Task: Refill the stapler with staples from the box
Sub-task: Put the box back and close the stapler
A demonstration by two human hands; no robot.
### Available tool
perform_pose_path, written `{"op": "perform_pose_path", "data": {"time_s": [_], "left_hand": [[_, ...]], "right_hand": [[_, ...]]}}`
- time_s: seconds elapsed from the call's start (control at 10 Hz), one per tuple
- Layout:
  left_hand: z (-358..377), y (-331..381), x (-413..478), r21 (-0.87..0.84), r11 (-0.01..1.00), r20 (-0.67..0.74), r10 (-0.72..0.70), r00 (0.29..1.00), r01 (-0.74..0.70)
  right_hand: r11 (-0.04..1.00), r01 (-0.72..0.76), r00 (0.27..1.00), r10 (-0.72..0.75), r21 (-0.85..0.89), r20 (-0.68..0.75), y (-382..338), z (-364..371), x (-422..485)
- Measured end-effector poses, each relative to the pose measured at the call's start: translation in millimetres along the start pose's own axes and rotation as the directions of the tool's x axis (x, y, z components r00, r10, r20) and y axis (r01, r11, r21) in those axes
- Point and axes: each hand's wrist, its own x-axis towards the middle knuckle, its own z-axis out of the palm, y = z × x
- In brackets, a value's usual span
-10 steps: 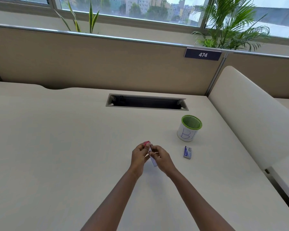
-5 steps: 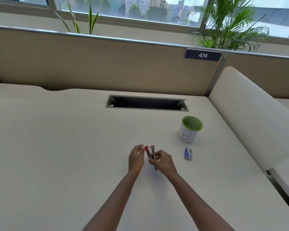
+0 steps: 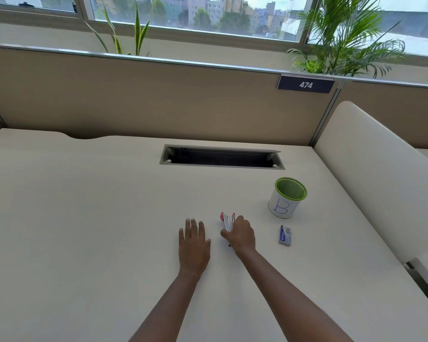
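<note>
A small red stapler [image 3: 227, 222] lies on its side on the cream desk [image 3: 84, 218], its two arms spread apart with the metal channel showing between them. My right hand [image 3: 240, 234] rests over its near end and grips it. My left hand [image 3: 194, 240] lies flat on the desk just left of the stapler, fingers spread, holding nothing. A small blue staple box [image 3: 285, 235] sits on the desk to the right of my right hand, apart from it.
A white cup with a green mesh rim [image 3: 286, 200], marked "B1", stands behind the staple box. A cable slot [image 3: 221, 157] is cut into the desk farther back. A tan partition [image 3: 158, 99] closes the back and a cream divider [image 3: 381, 174] the right side.
Both hands were together on the stapler, lifted above the desk. The stapler has opened and come down to the desk; my left hand has let go and moved left, flat on the surface.
</note>
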Motion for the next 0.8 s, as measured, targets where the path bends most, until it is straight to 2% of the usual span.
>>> {"op": "perform_pose_path", "data": {"time_s": [0.7, 0.8], "left_hand": [[7, -2, 10, -0.019, 1.000, 0.025, 0.006, 1.000, -0.005], [7, -1, 10, -0.039, 0.999, 0.007, -0.005, 1.000, 0.005]], "right_hand": [[0.998, 0.001, 1.000, -0.001, -0.056, -0.009, 2, 18, 9], [0.999, 0.031, 0.998, -0.033, -0.036, -0.061, 7, 19, 5]]}}
